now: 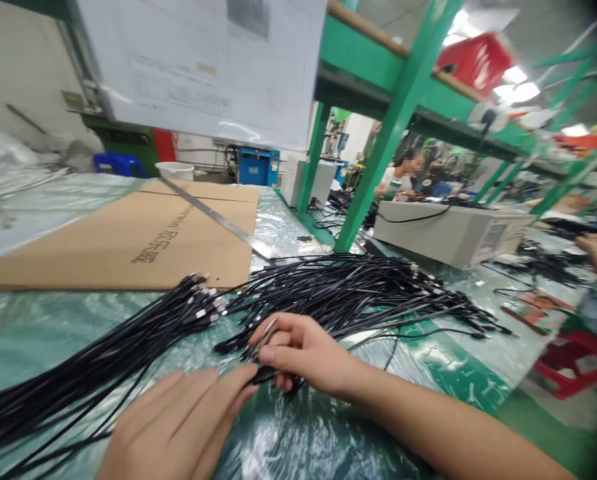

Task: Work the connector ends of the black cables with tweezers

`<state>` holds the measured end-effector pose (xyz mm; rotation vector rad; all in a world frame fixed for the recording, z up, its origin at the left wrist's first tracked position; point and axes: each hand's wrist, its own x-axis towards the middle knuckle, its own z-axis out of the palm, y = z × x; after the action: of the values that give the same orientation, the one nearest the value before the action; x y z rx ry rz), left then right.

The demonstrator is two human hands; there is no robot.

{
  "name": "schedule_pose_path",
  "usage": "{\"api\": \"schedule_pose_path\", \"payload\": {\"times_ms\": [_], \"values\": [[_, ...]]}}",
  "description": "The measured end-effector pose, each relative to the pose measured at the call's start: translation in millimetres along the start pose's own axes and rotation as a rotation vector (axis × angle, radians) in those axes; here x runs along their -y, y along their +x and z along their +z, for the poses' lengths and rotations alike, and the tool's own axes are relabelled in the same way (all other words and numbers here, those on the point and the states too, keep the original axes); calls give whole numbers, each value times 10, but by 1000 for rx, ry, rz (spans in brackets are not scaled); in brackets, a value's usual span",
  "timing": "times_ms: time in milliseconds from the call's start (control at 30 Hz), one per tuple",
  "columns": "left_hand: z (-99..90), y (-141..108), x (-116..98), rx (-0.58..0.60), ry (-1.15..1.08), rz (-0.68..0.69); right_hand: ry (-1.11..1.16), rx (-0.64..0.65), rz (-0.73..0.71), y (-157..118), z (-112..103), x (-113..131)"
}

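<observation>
My left hand is at the bottom centre, its fingers together and their tips closed on a black cable end. Just right of it, my right hand has its fingers curled round black cables, with a small shiny metal part at the fingertips. Behind my right hand lies a large heap of black cables with connector ends. A second bundle of black cables stretches to the left, its silver plugs bunched at its right end.
Flat cardboard with a metal ruler across it covers the back left. Green shelf posts and a pale box-shaped device stand behind the heap. People sit farther back and at the right edge, near a red stool.
</observation>
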<state>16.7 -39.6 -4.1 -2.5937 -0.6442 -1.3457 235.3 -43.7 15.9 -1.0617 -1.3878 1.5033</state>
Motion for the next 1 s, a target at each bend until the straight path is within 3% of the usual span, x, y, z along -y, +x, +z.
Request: {"api": "schedule_pose_path", "payload": {"times_ms": [67, 133, 200, 267, 367, 1000], "values": [[-54, 69, -75, 85, -11, -37, -253, -176, -208, -65, 20, 18], [-91, 129, -129, 133, -21, -69, -555, -303, -540, -141, 9, 37], [-107, 165, -160, 143, -20, -83, -739, -271, -830, -216, -16, 56], [-108, 179, -174, 133, -15, -88, -796, -157, -967, -278, -29, 77], [-102, 183, -184, 120, -12, -90, -838, -73, -987, -326, -13, 102], [-93, 174, -211, 119, 61, -54, -877, -48, -940, -304, 38, 146]]}}
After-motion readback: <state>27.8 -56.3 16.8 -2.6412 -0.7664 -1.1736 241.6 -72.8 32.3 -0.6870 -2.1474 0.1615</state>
